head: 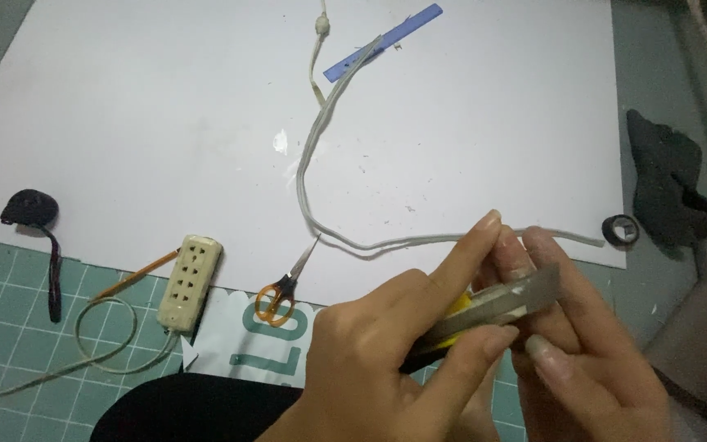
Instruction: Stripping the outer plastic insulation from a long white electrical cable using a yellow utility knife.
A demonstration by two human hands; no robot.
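Left hand (386, 352) closed around a yellow-and-black knife (484, 309), thumb pressed along the extended metal blade. Right hand (583, 344) curled beside it, fingertips pinching the blade tip; both hands low at the near right, above the white sheet's (165, 123) near edge. Grey flat cable (321, 155) snaking across the sheet from the far edge to the right edge, passing just behind the hands. Orange scissors (284, 290) lying shut at the sheet's near edge. Cream power strip (190, 282) left of the scissors, its cord looped on the green mat (10, 286). Blue strip (382, 42) at the far edge. Black tape roll (620, 230) off the right edge.
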